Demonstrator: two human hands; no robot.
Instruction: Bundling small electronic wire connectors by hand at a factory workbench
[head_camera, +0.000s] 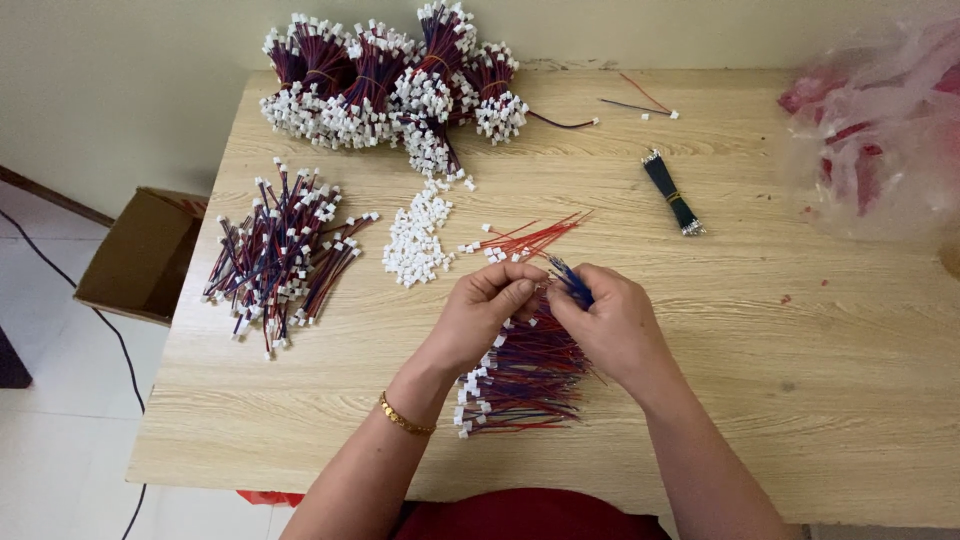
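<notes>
Nearest to me, under both wrists, I see a loose pile of red and blue wires lying flat on the wooden table, many with a small white connector at one end. Just above this pile my left hand and my right hand meet. The left hand has the thumb and first fingers pinched together on something very small, probably one white connector, but it is too small for me to be sure. The right hand is closed on a short blue wire, whose end points up and left toward the left fingertips.

I judge this wire to be very light, thin and soft; it bends easily and does not hold its direction alone. So the best grip is close to the bare end, where it stays stiff enough to aim. The connector looks hard, smooth and easy to drop, so it needs a fingertip pinch on its sides, leaving its opening free.

Just beyond the hands lie a few red wires and a small heap of loose white connectors. To the left is a pile of finished wires, to the right a dark tied bundle. At the far edge are big tied bunches.
</notes>
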